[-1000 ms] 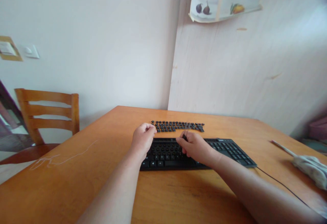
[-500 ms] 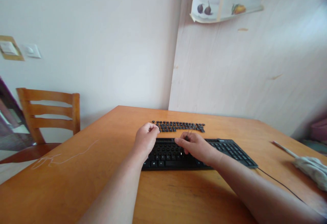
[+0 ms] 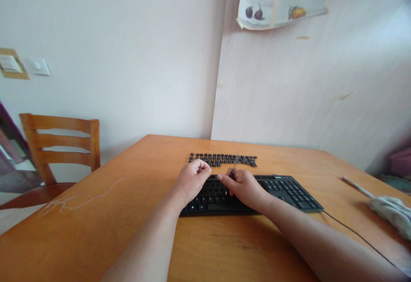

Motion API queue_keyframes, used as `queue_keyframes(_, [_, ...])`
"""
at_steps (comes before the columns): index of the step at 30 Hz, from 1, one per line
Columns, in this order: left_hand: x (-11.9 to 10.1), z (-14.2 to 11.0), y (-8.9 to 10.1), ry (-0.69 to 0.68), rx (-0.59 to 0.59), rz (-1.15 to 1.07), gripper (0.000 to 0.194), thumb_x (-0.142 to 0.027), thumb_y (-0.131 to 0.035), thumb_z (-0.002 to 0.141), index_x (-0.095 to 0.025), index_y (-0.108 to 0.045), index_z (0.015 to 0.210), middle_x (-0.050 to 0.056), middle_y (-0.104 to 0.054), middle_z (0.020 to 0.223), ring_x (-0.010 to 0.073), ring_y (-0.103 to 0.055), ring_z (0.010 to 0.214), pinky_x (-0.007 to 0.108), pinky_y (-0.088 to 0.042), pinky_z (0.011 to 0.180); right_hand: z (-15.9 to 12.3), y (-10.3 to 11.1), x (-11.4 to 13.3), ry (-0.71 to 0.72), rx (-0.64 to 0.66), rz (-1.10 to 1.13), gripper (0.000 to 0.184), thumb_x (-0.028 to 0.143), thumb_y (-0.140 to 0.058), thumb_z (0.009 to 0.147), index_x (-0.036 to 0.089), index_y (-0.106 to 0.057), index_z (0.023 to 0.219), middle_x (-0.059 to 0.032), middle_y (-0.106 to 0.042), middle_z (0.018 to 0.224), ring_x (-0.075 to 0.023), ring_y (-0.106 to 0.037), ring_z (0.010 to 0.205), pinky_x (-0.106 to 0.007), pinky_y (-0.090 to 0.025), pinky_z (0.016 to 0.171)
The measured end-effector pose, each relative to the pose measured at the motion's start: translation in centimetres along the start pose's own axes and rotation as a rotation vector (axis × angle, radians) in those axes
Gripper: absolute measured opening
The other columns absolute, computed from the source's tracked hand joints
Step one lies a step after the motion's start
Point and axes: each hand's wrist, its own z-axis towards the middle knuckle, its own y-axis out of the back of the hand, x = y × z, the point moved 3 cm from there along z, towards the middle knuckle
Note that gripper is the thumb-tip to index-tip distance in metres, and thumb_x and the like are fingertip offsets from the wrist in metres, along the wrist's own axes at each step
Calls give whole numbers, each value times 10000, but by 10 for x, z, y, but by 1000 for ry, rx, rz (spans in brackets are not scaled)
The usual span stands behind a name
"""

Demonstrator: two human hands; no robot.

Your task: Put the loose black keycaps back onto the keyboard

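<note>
A black keyboard (image 3: 221, 208) lies in front of me; many of its upper-left keys are off, showing bare sockets. My right hand (image 3: 243, 186) is closed over its middle, gripping a keycap puller (image 3: 233, 173) by its dark handle, with thin wires pointing up and away. At the keyboard's left part, my left hand (image 3: 196, 178) hovers with thumb and forefinger pinched together. Whatever may be between those fingertips is hidden or too small to make out. Behind the keyboard, loose black keycaps (image 3: 229, 159) lie in rows.
A wooden table (image 3: 135, 239) bears all this. At right lie a pale fluffy duster (image 3: 390, 213) and the keyboard's black cable (image 3: 353, 232). Pale thread (image 3: 93, 201) lies at left. A wooden chair (image 3: 62, 140) stands beyond the left edge, and walls rise behind.
My left hand has moved right, closer to my right hand. The puller's wires stand more upright, and my right hand has shifted only slightly.
</note>
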Motion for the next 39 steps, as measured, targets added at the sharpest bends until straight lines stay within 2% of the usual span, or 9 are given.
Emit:
queue_keyframes(13, [2,-3,-3,49,76,63,251,-409,-543,804,-172,-611,850,22,-655,767,164,-593,735,258,-436,652,5,-4,-11,-39,-91,155,404,527,-518,869,191,-530,645,23,-526,445,-102,-475,412,-229,-376,482])
queue_keyframes(19, [-3,-4,-3,63,95,93,237,-385,-550,794,-165,-616,848,24,-656,762,171,-599,741,267,-442,667,8,3,-16,-177,-200,371,417,560,-496,863,197,-506,658,43,-468,421,-86,-391,360,-213,-286,394])
queue_keyframes(21, [-4,-5,-3,42,108,123,226,-377,-552,791,-169,-624,842,21,-662,772,168,-598,742,267,-441,679,9,5,-14,-167,-199,389,423,567,-501,859,194,-510,658,42,-466,425,-84,-394,366,-209,-287,397])
queue_keyframes(25, [-6,-6,-4,-3,132,190,214,-366,-549,789,-183,-647,839,11,-679,791,159,-589,727,265,-436,699,9,9,-6,-81,-129,360,449,568,-464,885,182,-538,667,36,-477,446,-81,-422,402,-200,-324,434])
queue_keyframes(32, [-7,-6,-5,-11,121,216,200,-343,-551,781,-180,-657,829,6,-669,771,153,-577,712,258,-428,702,5,7,0,-76,105,151,363,468,-464,912,172,-569,729,10,-568,525,-80,-449,410,-197,-323,421])
queue_keyframes(39, [-6,-6,-4,-5,119,232,207,-350,-547,792,-178,-650,844,7,-666,768,151,-579,713,263,-435,712,0,6,9,106,179,-105,365,396,-453,927,172,-552,657,-6,-594,560,-101,-524,521,-222,-366,539])
